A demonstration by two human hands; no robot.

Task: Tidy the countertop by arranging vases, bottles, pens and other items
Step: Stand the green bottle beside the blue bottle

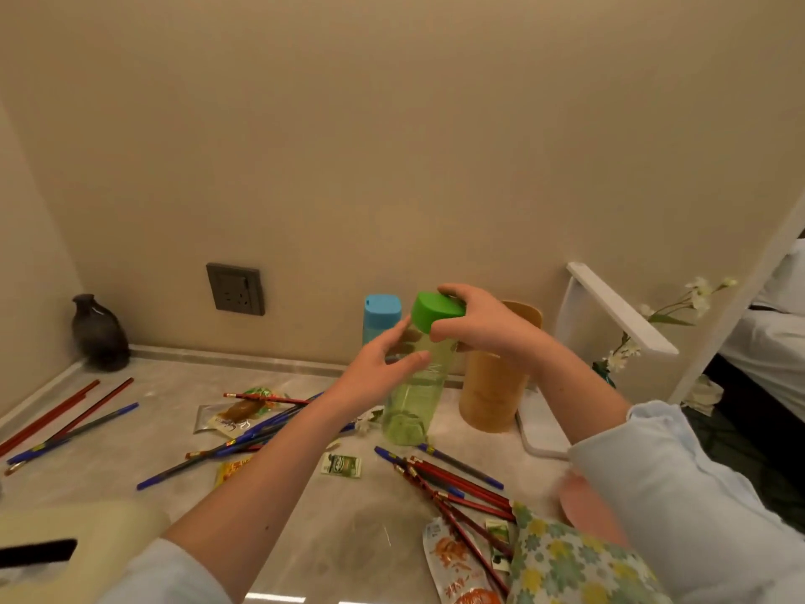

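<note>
A clear green bottle (411, 398) with a green cap (433, 309) is tilted above the marble countertop (174, 385). My right hand (477, 322) grips its cap from above. My left hand (379, 368) rests against the bottle's body, fingers spread around it. Behind it stand a blue-capped bottle (380, 316) and an orange bottle (492, 394) by the wall. Red and blue pens (244, 438) lie scattered across the counter, with another bunch (457, 481) at the right. A dark vase (100, 335) sits in the far left corner.
Snack packets (235, 414) lie among the pens, one (457, 564) at the front right, and a small green sachet (342, 465). A cream box (65, 542) is at the front left. White flowers (627, 348) and a white shelf (618, 307) are at the right. A wall socket (235, 289) is behind.
</note>
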